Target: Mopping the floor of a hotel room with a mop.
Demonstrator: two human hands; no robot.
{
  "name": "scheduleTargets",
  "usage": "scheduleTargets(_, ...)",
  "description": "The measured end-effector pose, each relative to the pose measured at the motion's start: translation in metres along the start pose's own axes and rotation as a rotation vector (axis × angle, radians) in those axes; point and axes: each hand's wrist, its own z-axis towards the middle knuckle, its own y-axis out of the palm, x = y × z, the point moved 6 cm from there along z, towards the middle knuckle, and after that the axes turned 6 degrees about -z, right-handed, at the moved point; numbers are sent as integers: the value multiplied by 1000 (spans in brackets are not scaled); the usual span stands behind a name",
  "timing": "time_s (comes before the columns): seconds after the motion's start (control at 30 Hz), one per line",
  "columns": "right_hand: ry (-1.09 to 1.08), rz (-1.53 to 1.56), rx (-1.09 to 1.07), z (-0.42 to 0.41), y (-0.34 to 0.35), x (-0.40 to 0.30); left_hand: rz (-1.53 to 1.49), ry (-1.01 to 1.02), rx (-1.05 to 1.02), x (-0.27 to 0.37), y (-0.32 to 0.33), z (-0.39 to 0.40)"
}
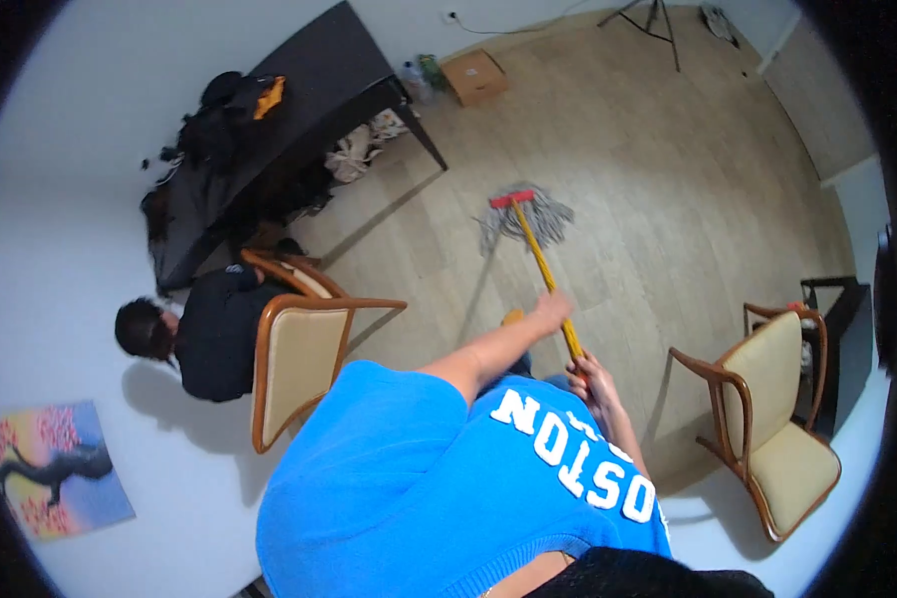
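Observation:
A string mop lies head-down on the floor in front of me. Its grey strands (546, 213) spread out below a red plastic clamp (512, 199). From there the yellow handle (537, 253) slants back toward my body. My left hand (552, 311) wraps around the handle partway along, slightly blurred. Closer to my torso, my right hand (596, 383) grips the handle near its upper end, where a red part shows between the fingers. My feet are mostly hidden behind my arms and blue top; one tan shoe tip (513, 317) shows.
A person (220, 329) is at the left by a wooden chair (303, 366). Beyond stands a dark table (321, 67) with bags on and under it. A cardboard box (475, 77) and bottle (416, 81) sit by the wall. Another padded armchair (766, 374) stands right; tripod legs (650, 30) stand far off.

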Motion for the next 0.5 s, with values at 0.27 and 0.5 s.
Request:
scheduleTargets(0.27,54,-76,80,-16,35,-44,-152,109,5,-7,-33,4)
scheduleTargets(0.5,26,-181,36,30,71,-119,-177,147,68,-59,-94,53)
